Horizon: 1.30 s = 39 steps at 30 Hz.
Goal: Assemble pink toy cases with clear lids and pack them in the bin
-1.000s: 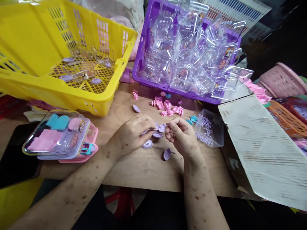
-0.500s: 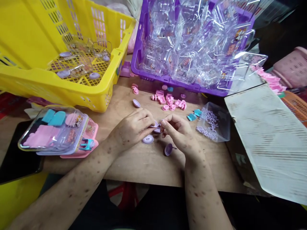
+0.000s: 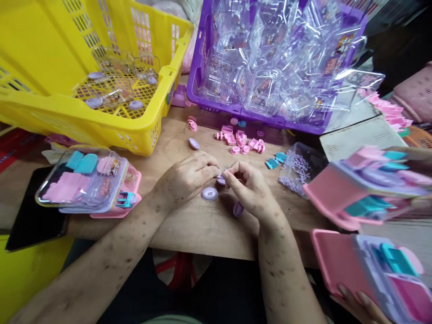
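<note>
Over the wooden table, my left hand [image 3: 191,175] and my right hand [image 3: 249,184] meet fingertip to fingertip. The left hand pinches a small lilac oval plastic piece [image 3: 218,173], mostly hidden by the fingers. The right thumb and forefinger are closed at its edge on a thin lilac bit [image 3: 229,170], too small to make out well. Just under the fingertips lies another lilac oval piece [image 3: 221,181]. A lilac oval with a dark mark [image 3: 209,194] lies nearer me, and a darker lilac oval [image 3: 238,209] rests below my right hand.
Pink small parts [image 3: 240,139] and a clear box of lilac bits [image 3: 297,173] lie beyond. A yellow basket [image 3: 151,135], a purple crate [image 3: 216,107] and a packed toy set [image 3: 84,180] stand around. Another person's hand [image 3: 362,306] holds a pink-and-lilac toy set [image 3: 374,270] at right.
Another person's hands have come in from the right with two pink-and-lilac toy sets, covering part of the cardboard. My hands stay together, with the fingers slightly shifted. The view has moved a little.
</note>
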Tool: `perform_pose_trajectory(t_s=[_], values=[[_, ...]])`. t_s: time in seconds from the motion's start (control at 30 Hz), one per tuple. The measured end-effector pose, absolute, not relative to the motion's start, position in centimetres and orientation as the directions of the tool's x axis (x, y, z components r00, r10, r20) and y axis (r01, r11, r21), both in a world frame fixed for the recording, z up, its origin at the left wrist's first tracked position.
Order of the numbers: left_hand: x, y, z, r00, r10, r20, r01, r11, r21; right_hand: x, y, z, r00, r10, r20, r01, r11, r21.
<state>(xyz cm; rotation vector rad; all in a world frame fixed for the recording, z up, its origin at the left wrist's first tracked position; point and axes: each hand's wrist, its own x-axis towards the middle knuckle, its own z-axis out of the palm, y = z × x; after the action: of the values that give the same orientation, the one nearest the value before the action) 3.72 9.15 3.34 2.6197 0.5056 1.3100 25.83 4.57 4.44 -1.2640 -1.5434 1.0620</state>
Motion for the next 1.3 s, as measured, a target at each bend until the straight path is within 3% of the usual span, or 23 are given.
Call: perform_pose_trajectory(t_s=[0.17,0.3,0.4,0.53,0.97,1.3], values=[[4.5,9.7,2.8,0.562,0.481,0.674,0.269,-0.876,0.401,25.4,4.8,4.0,-0.068,0.994,0.09,0.28,0.105,-0.954],[4.8,9.9,2.5,0.584,0.591,0.556,0.328,-0.799,0.504,25.5,3.4,4.4,0.074,0.97,0.231,0.465,0.171,-0.869],[4.3,9.8,2.3,0.678,0.635,0.37,0.418,-0.748,0.516,25.4,1.2,4.5,0.196,0.927,0.32,0.608,0.141,-0.781],[4.0,9.4,2.1,0.7,0.694,0.168,0.561,-0.68,0.472,25.0,-1.4,3.1,0.217,0.897,0.385,0.692,0.137,-0.709],[3.2,8.5,2.2,0.741,0.639,0.207,0.47,-0.713,0.52,24.5,-2.6,0.9,0.238,0.865,0.441,0.703,0.16,-0.693],[3.1,9.2,1.9,0.694,0.681,0.233,0.506,-0.692,0.515,25.6,1.9,0.5,0.327,0.86,0.391,0.588,0.139,-0.797]])
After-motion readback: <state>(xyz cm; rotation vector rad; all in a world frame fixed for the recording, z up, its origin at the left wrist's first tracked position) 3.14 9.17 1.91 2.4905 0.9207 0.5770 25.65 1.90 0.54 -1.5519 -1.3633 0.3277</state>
